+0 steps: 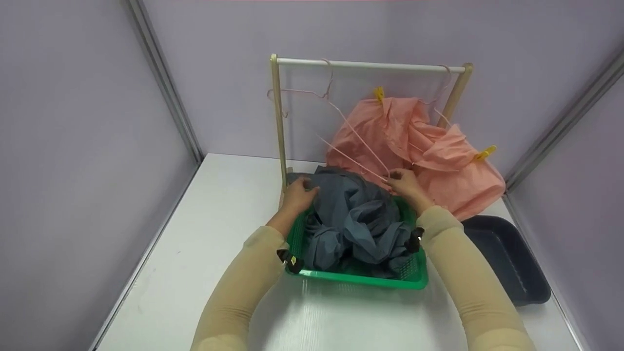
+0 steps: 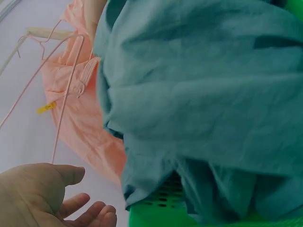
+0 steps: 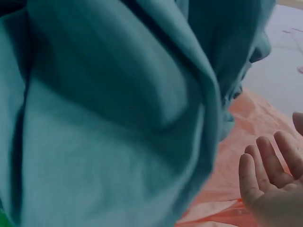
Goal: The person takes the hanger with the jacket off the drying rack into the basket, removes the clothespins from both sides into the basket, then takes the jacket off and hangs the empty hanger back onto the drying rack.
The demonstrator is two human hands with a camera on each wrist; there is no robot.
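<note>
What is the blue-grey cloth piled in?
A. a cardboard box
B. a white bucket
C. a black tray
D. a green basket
D. In the head view the blue-grey cloth is heaped inside the green basket, with the left hand and right hand at its far side.

I face a corner booth enclosed by pale lilac wall panels [image 1: 73, 146], which fill the left, top and right of the frame. Grey metal posts [image 1: 165, 83] run diagonally at upper left and at the right edge [image 1: 565, 126], joining the panels. Below them, a white tabletop [image 1: 214, 204] spreads from the centre to the bottom of the frame, meeting the back wall [image 1: 370, 29] along a straight seam. The light is soft and even, with a faint sheen on the tabletop at lower centre.
</note>
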